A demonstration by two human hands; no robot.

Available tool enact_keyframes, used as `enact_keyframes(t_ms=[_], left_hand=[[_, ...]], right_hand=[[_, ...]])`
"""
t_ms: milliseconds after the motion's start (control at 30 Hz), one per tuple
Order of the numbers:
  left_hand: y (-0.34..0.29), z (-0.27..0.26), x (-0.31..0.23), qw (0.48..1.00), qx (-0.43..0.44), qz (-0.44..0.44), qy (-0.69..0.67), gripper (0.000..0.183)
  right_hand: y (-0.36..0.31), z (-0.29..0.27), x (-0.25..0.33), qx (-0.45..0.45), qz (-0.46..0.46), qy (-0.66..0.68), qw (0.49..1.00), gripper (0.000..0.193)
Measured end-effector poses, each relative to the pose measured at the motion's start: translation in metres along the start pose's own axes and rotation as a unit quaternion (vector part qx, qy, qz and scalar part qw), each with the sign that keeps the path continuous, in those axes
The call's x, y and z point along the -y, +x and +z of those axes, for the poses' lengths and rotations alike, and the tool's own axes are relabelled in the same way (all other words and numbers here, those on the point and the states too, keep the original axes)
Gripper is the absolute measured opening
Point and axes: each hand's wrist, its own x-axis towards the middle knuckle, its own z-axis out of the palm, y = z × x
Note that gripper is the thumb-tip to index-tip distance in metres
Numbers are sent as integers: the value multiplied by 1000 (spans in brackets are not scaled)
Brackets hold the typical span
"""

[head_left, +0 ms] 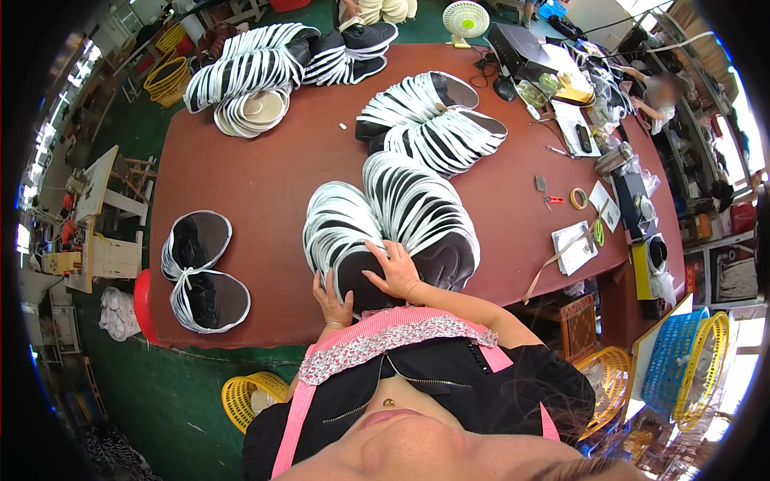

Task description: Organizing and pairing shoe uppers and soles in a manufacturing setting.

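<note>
Two fanned stacks of black shoe uppers with white edges lie side by side in front of me, a left stack [341, 216] and a right stack [413, 196]. My right hand [395, 271] rests with spread fingers on the near end, where the two stacks meet. Its fingertips touch the top piece of the left stack. At the near left edge of that same stack is my left hand [332, 300], fingers apart and pressed against the side. Neither hand is closed round a piece.
The brown table [265, 176] also bears a tied bundle [204, 272] at left and more stacks [437, 120] behind. Along the right lie red-handled pliers [553, 199], a tape roll [578, 198] and papers. A fan [465, 21] stands at the back; another person [659, 100] is at far right.
</note>
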Motion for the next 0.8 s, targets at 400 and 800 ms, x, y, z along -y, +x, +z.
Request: enact_keyframes(t_ms=[400, 800], left_hand=[[-2, -2, -2, 1000, 3, 9, 7, 78], [-2, -4, -9, 999, 14, -33, 14, 75]], right_hand=[[-3, 1, 1, -6, 2, -8, 1000, 73], [-3, 9, -5, -18, -5, -4, 1000, 73]])
